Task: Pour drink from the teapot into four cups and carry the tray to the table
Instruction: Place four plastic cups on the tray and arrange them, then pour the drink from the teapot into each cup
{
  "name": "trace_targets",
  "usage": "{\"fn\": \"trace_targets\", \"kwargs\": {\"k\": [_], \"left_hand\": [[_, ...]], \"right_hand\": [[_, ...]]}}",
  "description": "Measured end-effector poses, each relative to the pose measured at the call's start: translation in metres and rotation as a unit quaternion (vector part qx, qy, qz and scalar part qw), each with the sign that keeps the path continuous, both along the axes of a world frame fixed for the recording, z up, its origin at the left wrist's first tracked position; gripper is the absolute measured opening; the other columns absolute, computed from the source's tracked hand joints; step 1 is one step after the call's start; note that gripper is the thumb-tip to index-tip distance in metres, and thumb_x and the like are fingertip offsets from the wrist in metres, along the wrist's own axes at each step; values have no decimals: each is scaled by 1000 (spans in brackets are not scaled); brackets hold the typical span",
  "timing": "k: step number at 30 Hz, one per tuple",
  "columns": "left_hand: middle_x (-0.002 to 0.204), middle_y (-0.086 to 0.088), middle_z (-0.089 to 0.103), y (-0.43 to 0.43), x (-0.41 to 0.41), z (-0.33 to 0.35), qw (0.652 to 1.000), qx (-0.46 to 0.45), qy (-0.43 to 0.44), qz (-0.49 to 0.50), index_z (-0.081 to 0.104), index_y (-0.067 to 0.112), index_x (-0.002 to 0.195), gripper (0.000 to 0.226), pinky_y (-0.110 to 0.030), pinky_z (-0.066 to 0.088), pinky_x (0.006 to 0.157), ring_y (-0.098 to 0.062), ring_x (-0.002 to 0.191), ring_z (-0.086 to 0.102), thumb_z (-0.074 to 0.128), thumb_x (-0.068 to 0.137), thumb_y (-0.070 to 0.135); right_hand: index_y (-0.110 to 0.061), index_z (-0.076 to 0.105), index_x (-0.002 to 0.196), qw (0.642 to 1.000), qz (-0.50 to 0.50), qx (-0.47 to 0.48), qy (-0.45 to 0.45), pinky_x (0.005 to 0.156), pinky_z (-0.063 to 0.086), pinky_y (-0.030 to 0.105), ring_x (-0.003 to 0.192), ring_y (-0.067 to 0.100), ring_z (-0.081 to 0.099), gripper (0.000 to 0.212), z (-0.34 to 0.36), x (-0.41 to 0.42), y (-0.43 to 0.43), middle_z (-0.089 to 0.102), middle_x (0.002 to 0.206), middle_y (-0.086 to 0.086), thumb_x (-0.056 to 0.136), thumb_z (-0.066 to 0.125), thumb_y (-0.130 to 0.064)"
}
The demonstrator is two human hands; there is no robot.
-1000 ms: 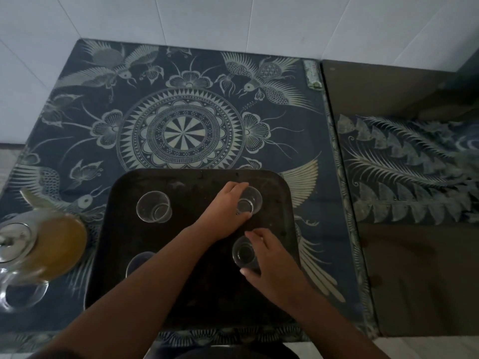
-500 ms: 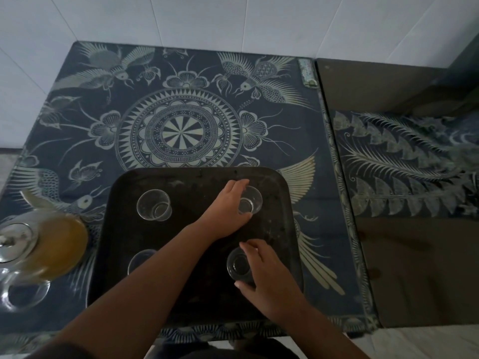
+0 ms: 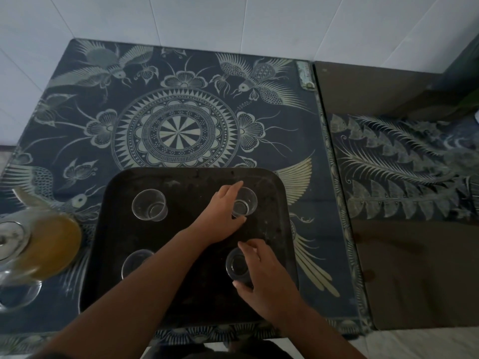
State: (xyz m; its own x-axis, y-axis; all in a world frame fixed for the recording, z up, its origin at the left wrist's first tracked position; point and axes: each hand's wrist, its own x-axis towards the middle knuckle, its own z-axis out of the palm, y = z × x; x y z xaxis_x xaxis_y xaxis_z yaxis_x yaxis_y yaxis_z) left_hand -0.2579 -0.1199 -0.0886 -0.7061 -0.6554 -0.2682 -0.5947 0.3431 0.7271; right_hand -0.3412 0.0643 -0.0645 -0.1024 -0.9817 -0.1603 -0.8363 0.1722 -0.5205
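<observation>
Only a little has moved in the last second: the right grip [image 3: 261, 278] has drawn the near right cup [image 3: 236, 265] toward 6 o'clock on the tray [image 3: 181, 177], so the gap to the far right cup [image 3: 246, 203] has grown. Since half a second it stays almost in place. The near right cup now stands upright at about 5 o'clock of the tray, and the forefinger and thumb of the right grip are curled round its rim. The far right cup stands at about 1 o'clock and has hardly shifted; the left grip [image 3: 220, 213] is clamped on it, fingers on the far side and thumb on the near side. Two more cups are free: the far left cup [image 3: 149, 204] at 10 o'clock and the near left cup [image 3: 136, 263] at 8 o'clock, which the left forearm [image 3: 155, 268] partly covers. All four look empty.

The teapot [image 3: 44, 244] stands on the counter [image 3: 181, 112] at 9 o'clock of the tray, just beside its rim, untouched, with much amber drink inside; the picture edge cuts it.

I judge that the person is spacing the cups into a square, so that the spout can reach each one. Pouring is not yet begun, and carrying comes after it. Both grips must let go first, then one should take the teapot
</observation>
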Motion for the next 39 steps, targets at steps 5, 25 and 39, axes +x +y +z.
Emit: {"fn": "trace_targets", "kwargs": {"k": [5,25,39], "left_hand": [[159,-3,35,4,1,-3,1000,17,0,13,6,30,164,105,-38,33,117,-23,147,35,78,88,22],[158,-6,41,5,43,60,986,-78,-11,149,29,20,160,79,-41,35,118,-25,147,39,70,94,33],[145,-15,53,17,177,129,946,-179,-145,229,47,15,150,60,-48,41,115,-36,137,48,65,94,31]], "right_hand": [[-21,27,151,1000,0,-1,-17,98,48,22,132,12,38,81,1,-4,1,33,145,-3,83,66,-43],[-25,46,134,994,57,-97,-9,88,49,25,112,9,51,51,45,-29,-73,49,127,-6,89,58,-47],[-14,53,125,974,196,-93,63,93,49,39,115,27,53,41,86,50,-136,52,124,8,91,61,-35]]}}
